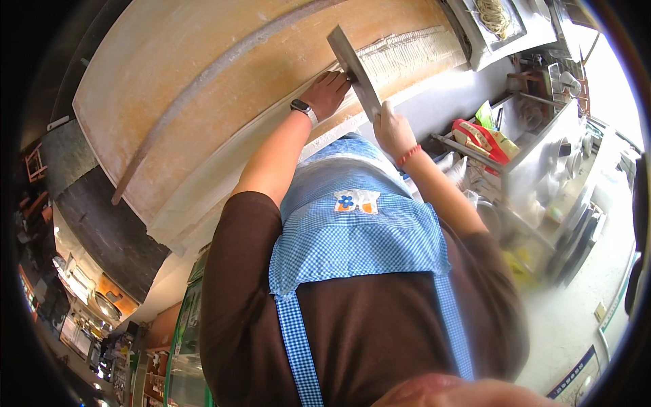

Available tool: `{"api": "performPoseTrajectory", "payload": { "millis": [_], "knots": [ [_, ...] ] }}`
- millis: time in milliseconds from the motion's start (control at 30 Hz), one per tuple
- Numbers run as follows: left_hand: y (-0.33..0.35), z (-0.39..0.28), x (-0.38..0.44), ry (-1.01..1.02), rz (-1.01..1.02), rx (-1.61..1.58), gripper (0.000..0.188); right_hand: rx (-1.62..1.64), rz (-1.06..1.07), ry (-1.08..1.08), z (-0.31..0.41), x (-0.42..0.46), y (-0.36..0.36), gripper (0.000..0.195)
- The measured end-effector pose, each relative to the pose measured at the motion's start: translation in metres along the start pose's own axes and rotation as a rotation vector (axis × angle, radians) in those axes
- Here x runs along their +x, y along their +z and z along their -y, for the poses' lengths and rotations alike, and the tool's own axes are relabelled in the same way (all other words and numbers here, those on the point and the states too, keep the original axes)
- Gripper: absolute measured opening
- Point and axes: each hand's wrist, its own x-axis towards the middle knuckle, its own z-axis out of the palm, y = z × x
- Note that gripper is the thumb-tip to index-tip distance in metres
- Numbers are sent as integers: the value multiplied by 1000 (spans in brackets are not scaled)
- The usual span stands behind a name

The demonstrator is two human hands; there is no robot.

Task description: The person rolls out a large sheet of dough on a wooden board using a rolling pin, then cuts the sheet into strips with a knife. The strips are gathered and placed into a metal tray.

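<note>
My right hand (394, 131) grips the handle end of a large, wide-bladed knife (354, 71), whose long metal blade slants up and left over the work board. Flat on a long folded strip of dough (274, 112) lies my left hand (326, 94), its fingertips close beside the blade. To the right of the blade, many thin cut noodles (414, 51) lie in a row along the floury board (203, 122). The handle itself is hidden in my right hand.
A long wooden rolling pin (203, 76) lies across the board beyond the dough. At the upper right, a tray (508, 38) holds a bundle of noodles (492, 18). A metal-framed rack with a red and yellow bag (483, 140) stands to the right.
</note>
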Motion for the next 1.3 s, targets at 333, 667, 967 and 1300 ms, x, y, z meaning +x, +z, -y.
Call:
{"api": "performPoseTrajectory", "payload": {
  "millis": [333,667,967,1300],
  "knots": [
    [-6,0,-2,-20,28,-34,26,8,-76,1,7,46,17,25],
    [-1,3,-8,-5,-18,18,27,-7,-72,1,12,51,32,23],
    [-1,0,-11,-2,15,26,31,2,45,55,4,-8,20,23],
    [-5,5,-17,19,64,17,35,-5,-15,27,10,0,10,21]
  ]
}}
